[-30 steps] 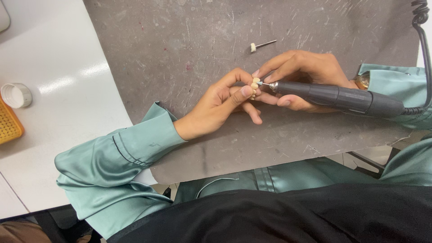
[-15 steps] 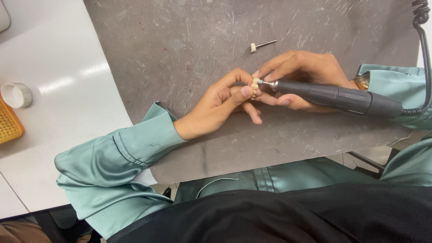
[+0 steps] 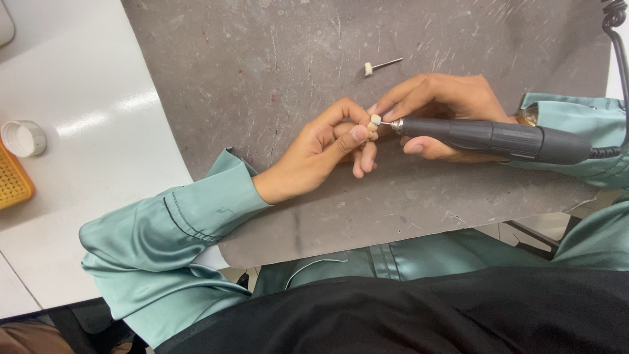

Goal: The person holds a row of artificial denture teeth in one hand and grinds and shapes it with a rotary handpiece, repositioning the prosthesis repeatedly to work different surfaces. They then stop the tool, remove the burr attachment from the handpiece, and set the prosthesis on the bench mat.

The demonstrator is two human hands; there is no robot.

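Grey, scratched and scuffed work mat (image 3: 262,72) covers the bench centre to right; white tabletop (image 3: 78,131) runs along the left.

Right hand (image 3: 445,108): closed round a black, pen-shaped rotary handpiece (image 3: 498,137), held nearly level, bit end pointing left. Dark coiled cord (image 3: 616,39) leaves its rear end and climbs the far right edge.

Left hand (image 3: 327,147): thumb + fingertips pinched on a small cream-coloured workpiece (image 3: 375,121). Too small to tell its exact shape or material. It sits above the mat, mid-scene, between the two hands.

Contact: handpiece bit meets the workpiece, or is just beside it. Can't say if the bit spins. No dust or debris visible at the tip.

Other items:
- Spare bit w/ small white felt-like head on a thin metal shank (image 3: 379,65), lying loose on the mat, far side of the hands, untouched.
- White round plastic cap (image 3: 23,137), open side up, on tabletop far left.
- Yellow perforated tray (image 3: 13,183), corner only, near the left edge, just nearer than the cap.

Progress (judgement): work on the piece is under way, both hands fully engaged, tool applied. Surface finish of the piece not readable at this size, so no telling how much is done vs left. Second bit unused as it lies; may mean a further stage remains, unconfirmed.
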